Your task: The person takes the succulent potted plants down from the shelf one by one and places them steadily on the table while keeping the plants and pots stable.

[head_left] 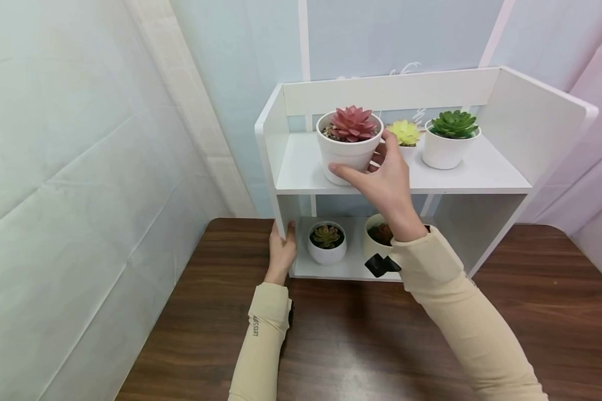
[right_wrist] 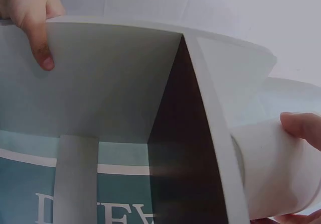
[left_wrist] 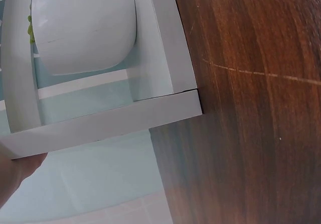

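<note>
My right hand (head_left: pixel 388 186) grips a white pot (head_left: pixel 348 153) with a red succulent (head_left: pixel 353 123), thumb on the front and fingers round its right side. The pot's base is at the left part of the upper board of a white two-tier shelf (head_left: pixel 486 172). In the right wrist view the pot (right_wrist: pixel 273 166) is close over that board. Lower down, my left hand (head_left: pixel 282 250) holds the front edge of the shelf's left side panel (left_wrist: pixel 100 131), thumb inside. A small white pot with a greenish succulent (head_left: pixel 327 250) stands just right of it on the bottom board.
On the upper board stand a yellow-green succulent (head_left: pixel 405 133) and a green one in a white pot (head_left: pixel 445 150). A cream pot (head_left: pixel 372 242) on the bottom board is partly hidden by my right forearm. Beneath the shelf is a dark wooden table (head_left: pixel 351 345); pale curtains hang around.
</note>
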The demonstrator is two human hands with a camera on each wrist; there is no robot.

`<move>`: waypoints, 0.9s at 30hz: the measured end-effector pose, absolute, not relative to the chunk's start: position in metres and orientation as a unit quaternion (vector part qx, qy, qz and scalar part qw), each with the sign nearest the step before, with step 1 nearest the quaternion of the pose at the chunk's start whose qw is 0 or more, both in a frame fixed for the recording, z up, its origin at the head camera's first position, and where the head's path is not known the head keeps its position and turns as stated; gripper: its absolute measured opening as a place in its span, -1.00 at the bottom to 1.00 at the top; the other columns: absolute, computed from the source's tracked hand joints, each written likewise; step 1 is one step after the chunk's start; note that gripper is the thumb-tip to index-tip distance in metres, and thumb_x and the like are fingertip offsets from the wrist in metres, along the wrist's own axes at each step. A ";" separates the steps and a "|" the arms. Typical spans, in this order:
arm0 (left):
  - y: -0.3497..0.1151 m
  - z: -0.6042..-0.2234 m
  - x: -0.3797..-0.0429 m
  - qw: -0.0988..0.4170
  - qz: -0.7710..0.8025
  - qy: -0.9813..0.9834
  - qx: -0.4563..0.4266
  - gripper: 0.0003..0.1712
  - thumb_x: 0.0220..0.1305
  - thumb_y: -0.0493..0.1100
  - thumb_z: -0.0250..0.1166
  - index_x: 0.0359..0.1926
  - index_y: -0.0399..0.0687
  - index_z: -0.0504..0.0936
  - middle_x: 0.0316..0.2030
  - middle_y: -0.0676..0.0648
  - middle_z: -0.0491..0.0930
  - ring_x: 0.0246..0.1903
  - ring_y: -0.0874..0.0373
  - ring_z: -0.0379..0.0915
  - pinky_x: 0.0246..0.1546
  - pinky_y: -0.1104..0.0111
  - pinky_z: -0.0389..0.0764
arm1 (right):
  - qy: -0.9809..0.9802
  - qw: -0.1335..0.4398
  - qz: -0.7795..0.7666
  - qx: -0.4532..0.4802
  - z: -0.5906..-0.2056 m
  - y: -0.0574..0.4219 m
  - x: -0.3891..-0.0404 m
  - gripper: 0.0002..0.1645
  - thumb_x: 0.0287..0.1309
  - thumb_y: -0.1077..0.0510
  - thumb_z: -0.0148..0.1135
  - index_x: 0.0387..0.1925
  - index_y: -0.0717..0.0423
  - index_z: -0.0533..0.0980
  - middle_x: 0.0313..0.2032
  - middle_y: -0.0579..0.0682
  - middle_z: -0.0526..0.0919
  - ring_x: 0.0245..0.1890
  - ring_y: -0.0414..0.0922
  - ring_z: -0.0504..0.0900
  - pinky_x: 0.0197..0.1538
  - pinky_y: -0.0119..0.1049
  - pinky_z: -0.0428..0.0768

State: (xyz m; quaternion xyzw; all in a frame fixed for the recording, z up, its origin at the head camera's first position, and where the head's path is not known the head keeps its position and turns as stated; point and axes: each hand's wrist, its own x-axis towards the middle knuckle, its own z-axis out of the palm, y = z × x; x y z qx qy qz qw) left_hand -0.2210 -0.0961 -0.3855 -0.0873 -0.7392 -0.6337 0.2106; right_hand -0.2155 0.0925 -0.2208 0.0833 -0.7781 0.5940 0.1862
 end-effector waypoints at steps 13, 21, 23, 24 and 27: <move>-0.096 -0.384 -0.221 0.210 -0.639 -0.734 -0.090 -0.52 0.45 -0.36 -0.06 0.33 -0.46 0.20 0.19 -0.43 0.35 0.26 -0.30 0.24 0.25 -0.11 0.27 | -0.774 0.196 0.590 0.120 -0.226 0.095 -0.194 0.05 -0.19 0.09 0.57 0.34 -0.03 0.20 0.18 0.04 0.47 0.08 -0.07 0.55 0.13 -0.15 0.52; -0.097 -0.385 -0.221 0.210 -0.638 -0.736 -0.088 -0.53 0.45 -0.35 -0.04 0.32 -0.42 0.23 0.18 -0.42 0.36 0.25 -0.26 0.26 0.25 -0.10 0.28 | -0.769 0.200 0.595 0.124 -0.231 0.099 -0.179 0.03 -0.19 0.15 0.57 0.33 -0.04 0.23 0.17 0.02 0.49 0.09 -0.12 0.53 0.12 -0.24 0.52; -0.097 -0.385 -0.220 0.211 -0.637 -0.736 -0.087 -0.54 0.45 -0.34 -0.04 0.31 -0.42 0.23 0.18 -0.42 0.36 0.25 -0.27 0.26 0.24 -0.11 0.28 | -0.768 0.205 0.593 0.130 -0.232 0.100 -0.176 0.03 -0.19 0.16 0.57 0.33 -0.04 0.23 0.17 0.00 0.48 0.09 -0.14 0.52 0.12 -0.26 0.51; -0.097 -0.385 -0.220 0.210 -0.638 -0.736 -0.086 -0.54 0.45 -0.34 -0.04 0.31 -0.42 0.23 0.18 -0.43 0.36 0.26 -0.27 0.25 0.25 -0.10 0.28 | -0.767 0.206 0.592 0.133 -0.232 0.101 -0.174 0.03 -0.19 0.16 0.57 0.33 -0.05 0.23 0.17 -0.02 0.48 0.09 -0.15 0.52 0.12 -0.27 0.51; -0.097 -0.385 -0.220 0.207 -0.639 -0.736 -0.084 -0.53 0.45 -0.34 -0.04 0.31 -0.42 0.22 0.18 -0.43 0.35 0.26 -0.28 0.24 0.25 -0.10 0.27 | -0.768 0.207 0.589 0.138 -0.234 0.102 -0.169 0.02 -0.18 0.14 0.57 0.33 -0.08 0.23 0.16 -0.06 0.48 0.08 -0.18 0.51 0.12 -0.28 0.50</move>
